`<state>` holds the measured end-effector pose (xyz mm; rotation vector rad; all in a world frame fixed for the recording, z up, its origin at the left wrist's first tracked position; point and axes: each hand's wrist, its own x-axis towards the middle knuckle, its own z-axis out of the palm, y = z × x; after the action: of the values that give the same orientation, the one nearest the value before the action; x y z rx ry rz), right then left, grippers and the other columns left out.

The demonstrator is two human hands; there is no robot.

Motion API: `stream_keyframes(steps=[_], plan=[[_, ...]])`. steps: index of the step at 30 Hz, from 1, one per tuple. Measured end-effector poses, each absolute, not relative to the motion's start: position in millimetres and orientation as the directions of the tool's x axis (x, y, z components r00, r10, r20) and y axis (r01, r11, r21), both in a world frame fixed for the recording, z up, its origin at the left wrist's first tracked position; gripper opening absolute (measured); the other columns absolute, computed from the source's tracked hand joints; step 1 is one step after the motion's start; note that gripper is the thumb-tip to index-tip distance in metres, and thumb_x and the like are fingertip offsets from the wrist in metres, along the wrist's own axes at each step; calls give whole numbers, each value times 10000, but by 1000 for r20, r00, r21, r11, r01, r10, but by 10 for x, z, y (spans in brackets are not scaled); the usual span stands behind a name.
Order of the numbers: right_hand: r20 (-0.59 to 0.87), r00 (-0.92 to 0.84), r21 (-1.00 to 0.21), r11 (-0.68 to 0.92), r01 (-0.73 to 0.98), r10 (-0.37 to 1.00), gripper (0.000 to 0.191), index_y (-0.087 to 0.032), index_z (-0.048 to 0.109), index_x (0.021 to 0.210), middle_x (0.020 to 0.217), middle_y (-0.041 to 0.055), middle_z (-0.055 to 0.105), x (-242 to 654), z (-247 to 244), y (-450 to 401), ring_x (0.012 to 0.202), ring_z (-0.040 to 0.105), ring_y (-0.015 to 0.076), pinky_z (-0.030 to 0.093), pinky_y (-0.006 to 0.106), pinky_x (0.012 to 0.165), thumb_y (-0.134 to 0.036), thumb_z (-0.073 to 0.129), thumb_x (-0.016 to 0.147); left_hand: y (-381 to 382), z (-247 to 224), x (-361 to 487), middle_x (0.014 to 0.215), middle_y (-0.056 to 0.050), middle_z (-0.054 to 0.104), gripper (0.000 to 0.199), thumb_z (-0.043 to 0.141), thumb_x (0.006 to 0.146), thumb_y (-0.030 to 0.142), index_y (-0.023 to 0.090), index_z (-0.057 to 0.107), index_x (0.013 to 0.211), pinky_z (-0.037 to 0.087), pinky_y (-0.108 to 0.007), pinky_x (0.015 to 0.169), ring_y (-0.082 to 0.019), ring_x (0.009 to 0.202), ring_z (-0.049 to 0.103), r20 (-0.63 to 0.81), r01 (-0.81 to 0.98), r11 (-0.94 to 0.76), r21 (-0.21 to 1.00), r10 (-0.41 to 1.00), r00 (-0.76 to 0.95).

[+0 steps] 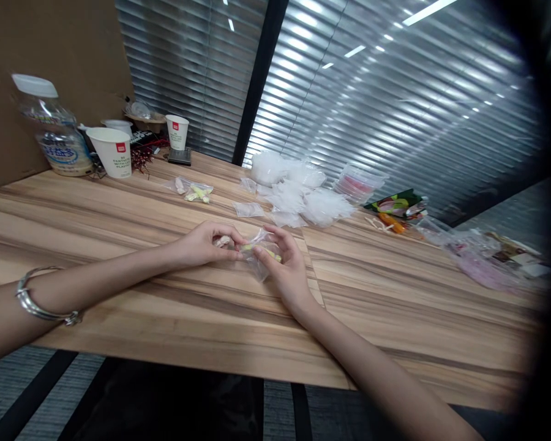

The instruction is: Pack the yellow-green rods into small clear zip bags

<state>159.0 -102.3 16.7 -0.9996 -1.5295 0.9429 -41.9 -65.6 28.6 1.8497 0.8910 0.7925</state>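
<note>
Just above the wooden table (174,318), my two hands meet at a small clear plastic bag (260,271). My left hand (210,243) pinches a bag edge, and a pale pinkish piece (222,241) shows by its fingers. My right hand (288,264) grips the bag from the other side, thumb in front. Something yellow-green (275,255) shows through the plastic near that thumb. Farther back lies another clear bag (206,185) with a pale pink piece and a yellow-green piece in it. What these pieces are I cannot make out.
A heap of small clear bags (298,190) lies behind my hands, beside a plastic container (359,182). Back left stand a bottle (64,147), a paper cup (112,153) and a smaller cup (177,131) near a black flat box (179,157). Plastic packaging (482,257) spreads at right.
</note>
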Motion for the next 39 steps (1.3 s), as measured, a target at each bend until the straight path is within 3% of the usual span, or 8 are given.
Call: stream_keyframes(steps=[8, 13, 17, 23, 27, 32, 39], plan=[[261, -173, -960, 275, 56, 950, 463, -248, 500, 1206, 1187, 51, 551, 1590, 166, -1028, 1089, 528, 160, 452, 299, 937, -359, 654, 783, -645, 306, -428, 871, -2, 644, 270, 662, 737, 424, 184, 686, 858, 396, -176, 759, -93, 827, 551, 209, 253, -410, 876, 796, 568], [142, -249, -977, 96, -188, 958, 423, -246, 522, 1190, 1229, 39, 558, 1561, 156, -994, 1111, 548, 166, 441, 312, 977, -401, 616, 808, -639, 322, -441, 913, -6, 648, 287, 621, 767, 438, 191, 681, 902, 401, -182, 803, -101, 860, 555, 263, 286, -460, 840, 809, 526], [2, -313, -964, -81, -253, 950, 370, -207, 600, 1114, 1165, 50, 604, 1572, 137, -947, 1049, 589, 179, 455, 326, 957, -438, 576, 825, -640, 337, -444, 862, -4, 647, 294, 638, 753, 437, 175, 679, 880, 399, -166, 745, -92, 807, 550, 248, 281, -445, 850, 810, 532], [-79, -375, -940, -194, -280, 924, 351, -171, 635, 1059, 1062, 61, 645, 1612, 143, -922, 907, 619, 154, 489, 282, 864, -386, 641, 782, -624, 355, -464, 867, -19, 635, 259, 627, 771, 408, 171, 688, 859, 401, -167, 757, -94, 816, 553, 252, 224, -481, 848, 737, 627], [-71, -395, -929, -205, -308, 916, 328, -164, 640, 1047, 1039, 58, 652, 1606, 159, -926, 886, 619, 130, 488, 243, 837, -362, 646, 786, -628, 363, -471, 893, -19, 612, 267, 579, 809, 408, 199, 689, 934, 404, -169, 799, -92, 850, 553, 221, 247, -499, 831, 703, 676], [-60, -397, -948, -177, -264, 916, 384, -171, 631, 1084, 1132, 65, 624, 1610, 139, -911, 970, 611, 155, 475, 288, 907, -414, 633, 786, -636, 349, -474, 999, -39, 612, 316, 543, 828, 414, 216, 662, 1043, 409, -203, 877, -117, 944, 555, 197, 282, -505, 816, 700, 686], [-28, -454, -969, -136, -206, 890, 461, -170, 586, 1187, 1194, 78, 595, 1608, 146, -929, 1052, 587, 180, 428, 355, 1004, -454, 576, 825, -592, 322, -504, 1023, -38, 616, 278, 528, 839, 397, 229, 687, 992, 398, -225, 943, -130, 1008, 550, 182, 245, -507, 826, 652, 736]])
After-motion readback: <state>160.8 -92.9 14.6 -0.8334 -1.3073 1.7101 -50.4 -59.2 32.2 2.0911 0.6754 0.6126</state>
